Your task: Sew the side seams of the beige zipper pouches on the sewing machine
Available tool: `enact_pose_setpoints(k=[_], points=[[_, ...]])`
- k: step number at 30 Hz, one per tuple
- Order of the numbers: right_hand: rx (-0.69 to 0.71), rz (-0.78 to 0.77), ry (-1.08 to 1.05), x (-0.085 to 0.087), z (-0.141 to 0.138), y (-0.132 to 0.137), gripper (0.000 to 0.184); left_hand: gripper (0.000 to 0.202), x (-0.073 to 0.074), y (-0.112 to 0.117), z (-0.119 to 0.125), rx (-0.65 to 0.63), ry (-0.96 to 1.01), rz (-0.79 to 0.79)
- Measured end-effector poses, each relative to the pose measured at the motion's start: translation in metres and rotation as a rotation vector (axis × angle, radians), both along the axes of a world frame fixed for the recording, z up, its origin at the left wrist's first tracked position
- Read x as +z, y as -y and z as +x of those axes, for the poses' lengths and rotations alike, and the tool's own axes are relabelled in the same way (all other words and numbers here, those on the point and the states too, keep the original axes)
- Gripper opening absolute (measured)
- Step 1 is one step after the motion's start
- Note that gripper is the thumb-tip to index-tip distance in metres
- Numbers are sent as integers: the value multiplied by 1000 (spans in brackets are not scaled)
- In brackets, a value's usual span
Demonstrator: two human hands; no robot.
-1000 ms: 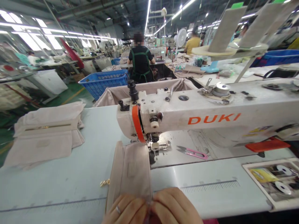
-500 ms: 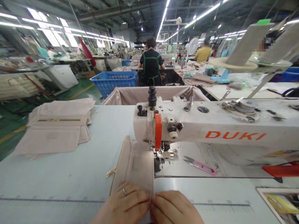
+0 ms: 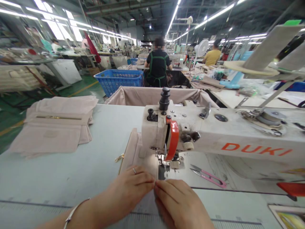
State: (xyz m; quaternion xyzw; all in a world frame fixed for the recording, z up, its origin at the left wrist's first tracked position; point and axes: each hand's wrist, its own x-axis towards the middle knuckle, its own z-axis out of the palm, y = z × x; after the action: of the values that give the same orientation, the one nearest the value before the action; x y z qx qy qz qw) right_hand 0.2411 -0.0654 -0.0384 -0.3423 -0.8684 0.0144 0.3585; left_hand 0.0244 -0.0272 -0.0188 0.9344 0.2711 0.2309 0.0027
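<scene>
A beige fabric piece (image 3: pixel 149 165) with a zipper along its left side lies on the table, its right edge under the needle area of the sewing machine (image 3: pixel 162 127). My left hand (image 3: pixel 135 184), with a ring and a bangle, lies on the fabric and pinches its right edge. Beside it, fingertips nearly touching, my right hand (image 3: pixel 181 200) pinches the same edge. A gold zipper pull (image 3: pixel 119 157) sticks out at the fabric's left. Both hands are just in front of the presser foot, and the pinched edge is partly hidden by fingers.
A stack of beige zippered pieces (image 3: pixel 54 124) lies at the left. Pink-handled thread snips (image 3: pixel 209 178) rest on the machine bed. Behind the table are a cloth-lined bin (image 3: pixel 143 95) and a blue basket (image 3: pixel 119 81). Another person (image 3: pixel 158 63) sits farther ahead; thread cones (image 3: pixel 269 47) stand at right.
Both hands and the fabric have moved forward, with the fabric farther under the machine head. The view has shifted slightly, and more of my left forearm shows.
</scene>
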Motion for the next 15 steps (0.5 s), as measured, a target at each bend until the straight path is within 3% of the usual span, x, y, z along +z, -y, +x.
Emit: enact_pose_setpoints(k=[3,10,15], points=[[-9,-79,17,3,-1,-7,23,37,4,-10,0,-99,20,-95],[-74,-66,61,5,-2,-25,28,35,1,-36,0,-105,35,-69],[-112,-87,73,0,-1,-30,34,28,-7,-58,-1,-118,30,-138]])
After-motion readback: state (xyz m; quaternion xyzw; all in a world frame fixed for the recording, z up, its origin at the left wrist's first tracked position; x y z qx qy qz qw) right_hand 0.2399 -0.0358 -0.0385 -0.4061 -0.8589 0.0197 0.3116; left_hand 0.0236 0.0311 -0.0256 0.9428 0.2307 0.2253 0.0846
